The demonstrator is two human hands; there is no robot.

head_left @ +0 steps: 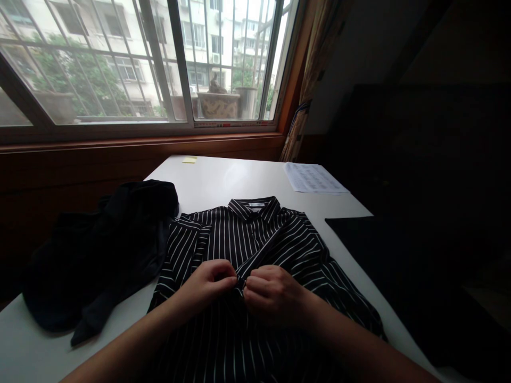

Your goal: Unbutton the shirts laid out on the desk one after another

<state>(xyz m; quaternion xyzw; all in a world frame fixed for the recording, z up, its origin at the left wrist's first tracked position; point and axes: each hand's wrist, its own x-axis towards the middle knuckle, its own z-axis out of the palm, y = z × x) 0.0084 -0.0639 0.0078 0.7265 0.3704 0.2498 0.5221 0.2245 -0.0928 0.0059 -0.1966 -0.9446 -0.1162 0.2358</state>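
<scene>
A black shirt with white stripes [227, 234] lies spread on the white table, its collar [255, 207] toward the window. My left hand [215, 276] pinches a bit of the shirt's front edge between thumb and fingers. Right beside it, my right hand [271, 290] is closed on the same front part, fingers curled. Between the two hands the cloth is raised in a diagonal fold that runs up toward the collar. Whatever small part of the placket sits at the fingertips is too dark to make out. One sleeve is folded over on the left side.
A heap of dark clothing [115, 255] lies on the table's left side. Papers [313, 178] rest at the far right corner, and a yellow sticky note [189, 159] at the far left. A dark flat cloth or panel [383, 255] overlaps the right edge. Behind stands a barred window [187, 64].
</scene>
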